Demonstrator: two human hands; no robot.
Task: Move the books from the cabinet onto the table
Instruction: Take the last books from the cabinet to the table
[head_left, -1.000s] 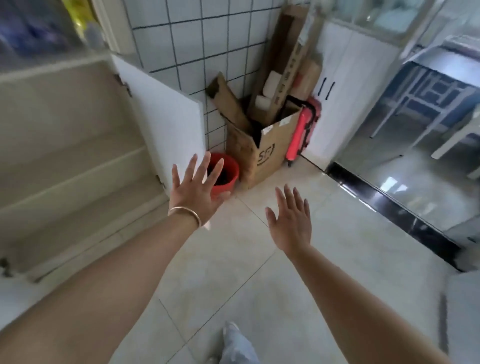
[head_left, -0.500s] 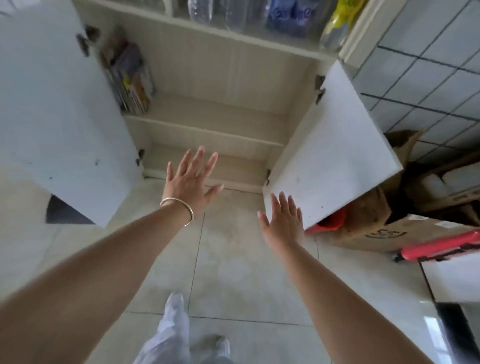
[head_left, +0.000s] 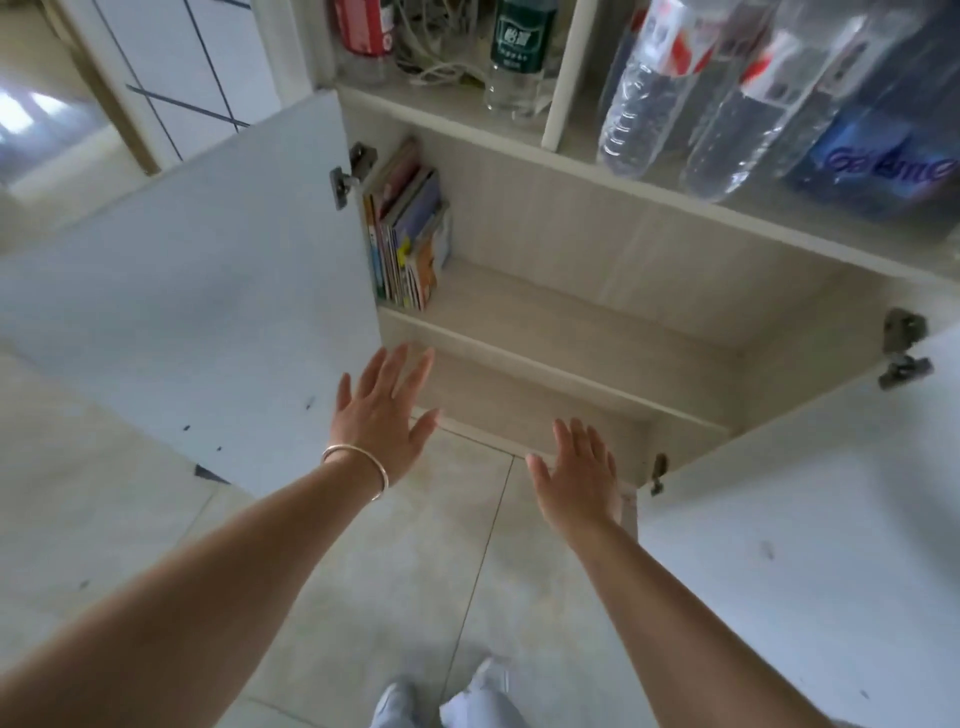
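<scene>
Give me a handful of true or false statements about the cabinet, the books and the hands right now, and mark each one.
1. The books stand at the left end of the upper shelf inside the cabinet. True.
2. The left hand is gripping a book. False: it is open, fingers spread, holding nothing.
3. Both cabinet doors are open. True: the left door and the right door are swung out.
4. The right hand wears a bracelet. False: the bracelet is on the left wrist.
5. Bottles sit in the compartment above the books. True.
</scene>
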